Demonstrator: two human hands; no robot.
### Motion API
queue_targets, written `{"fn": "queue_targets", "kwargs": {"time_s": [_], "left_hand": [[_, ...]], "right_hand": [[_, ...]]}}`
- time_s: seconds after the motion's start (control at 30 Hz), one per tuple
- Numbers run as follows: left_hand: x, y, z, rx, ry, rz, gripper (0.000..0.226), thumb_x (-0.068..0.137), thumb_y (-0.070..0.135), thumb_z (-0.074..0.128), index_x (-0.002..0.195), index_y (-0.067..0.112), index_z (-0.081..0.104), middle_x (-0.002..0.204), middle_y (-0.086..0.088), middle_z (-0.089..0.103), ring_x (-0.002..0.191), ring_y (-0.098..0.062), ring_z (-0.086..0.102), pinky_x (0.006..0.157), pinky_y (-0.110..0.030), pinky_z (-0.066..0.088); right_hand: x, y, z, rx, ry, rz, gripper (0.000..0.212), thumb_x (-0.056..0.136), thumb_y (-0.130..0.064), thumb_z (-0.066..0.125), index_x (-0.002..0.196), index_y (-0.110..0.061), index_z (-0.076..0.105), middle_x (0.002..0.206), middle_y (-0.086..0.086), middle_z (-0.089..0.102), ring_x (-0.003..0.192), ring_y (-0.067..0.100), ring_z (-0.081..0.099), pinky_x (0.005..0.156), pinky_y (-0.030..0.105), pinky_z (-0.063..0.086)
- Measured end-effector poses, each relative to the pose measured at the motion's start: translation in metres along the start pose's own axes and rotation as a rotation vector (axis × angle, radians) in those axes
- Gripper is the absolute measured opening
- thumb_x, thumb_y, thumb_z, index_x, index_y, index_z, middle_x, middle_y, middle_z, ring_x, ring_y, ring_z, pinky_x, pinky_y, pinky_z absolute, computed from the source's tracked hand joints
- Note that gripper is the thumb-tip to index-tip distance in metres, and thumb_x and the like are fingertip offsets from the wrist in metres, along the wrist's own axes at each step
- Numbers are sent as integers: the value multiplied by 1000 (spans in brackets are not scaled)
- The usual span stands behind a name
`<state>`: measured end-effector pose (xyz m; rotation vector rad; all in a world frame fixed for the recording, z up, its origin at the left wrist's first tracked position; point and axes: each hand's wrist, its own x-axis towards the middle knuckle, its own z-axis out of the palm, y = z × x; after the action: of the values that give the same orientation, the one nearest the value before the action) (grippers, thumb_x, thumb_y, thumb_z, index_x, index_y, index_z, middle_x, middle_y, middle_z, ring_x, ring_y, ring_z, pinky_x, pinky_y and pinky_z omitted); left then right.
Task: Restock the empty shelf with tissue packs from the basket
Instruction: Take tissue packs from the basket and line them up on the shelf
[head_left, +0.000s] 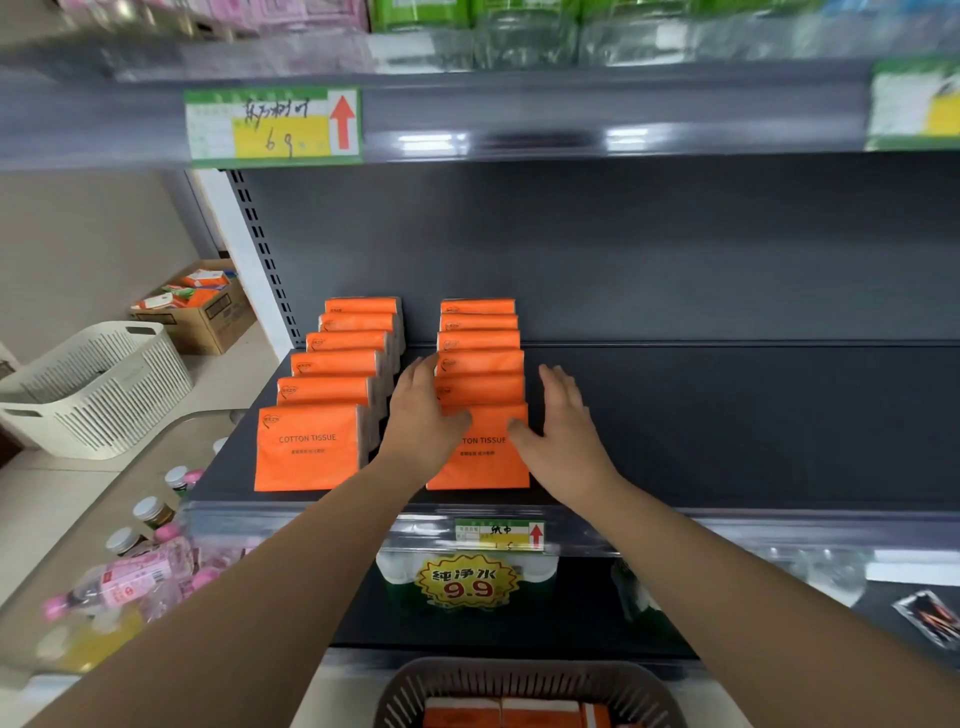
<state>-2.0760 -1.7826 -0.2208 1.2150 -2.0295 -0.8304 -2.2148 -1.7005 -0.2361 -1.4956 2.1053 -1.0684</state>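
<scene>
My left hand and right hand were both open. The fingers lay straight and flat against the two sides of the right row of tissue packs, and the thumbs rested on the face of the front pack. That row stood on the dark shelf, just beside a left row of the same orange packs. Below me, the grey basket held spare packs.
</scene>
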Motion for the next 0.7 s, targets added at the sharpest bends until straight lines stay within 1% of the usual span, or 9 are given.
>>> {"fn": "queue_targets", "kwargs": {"time_s": [0.03, 0.07, 0.2, 0.33, 0.53, 0.7], "left_hand": [[-1, 2, -1, 56, 4, 18, 72, 83, 7, 63, 147, 11, 31, 148, -5, 34, 141, -20, 26, 115, -39, 26], [-2, 4, -2, 93, 11, 35, 74, 82, 9, 64, 148, 11, 29, 153, -8, 30, 143, -23, 22, 117, -39, 23], [-10, 15, -7, 268, 45, 137, 76, 83, 16, 65, 149, 14, 29, 156, -13, 25, 146, -25, 15, 119, -42, 17], [-23, 25, -11, 372, 53, 179, 77, 84, 24, 65, 150, 18, 25, 158, -11, 20, 147, -25, 10, 119, -46, 13], [-49, 36, -19, 492, 43, 251, 80, 86, 29, 62, 153, 18, 19, 160, -9, 14, 148, -28, 5, 120, -44, 8], [-76, 44, -20, 613, 30, 278, 84, 86, 37, 59, 153, 21, 12, 161, -7, 9, 149, -26, 1, 120, -46, 4]], "right_hand": [[-2, -2, -3, -41, 17, -17, 76, 94, -36, 51, 153, -21, 6, 162, -1, 0, 148, 15, -5, 121, 41, 1], [-4, -3, -5, -88, 35, -34, 75, 94, -38, 50, 153, -21, 6, 162, -1, 1, 148, 15, -6, 121, 40, -1], [-14, -10, -17, -252, 97, -92, 73, 94, -42, 46, 153, -22, 9, 162, 1, 1, 148, 16, -9, 119, 41, -5], [-27, -15, -30, -334, 128, -123, 73, 94, -46, 46, 153, -22, 10, 162, 1, 1, 148, 17, -11, 119, 44, -5], [-51, -18, -47, -449, 135, -124, 82, 89, -57, 47, 152, -25, 7, 162, 2, -3, 147, 21, -15, 116, 46, -10], [-75, -16, -56, -512, 124, -127, 84, 88, -58, 47, 153, -27, 3, 162, 2, -7, 147, 22, -16, 117, 47, -9]]}}
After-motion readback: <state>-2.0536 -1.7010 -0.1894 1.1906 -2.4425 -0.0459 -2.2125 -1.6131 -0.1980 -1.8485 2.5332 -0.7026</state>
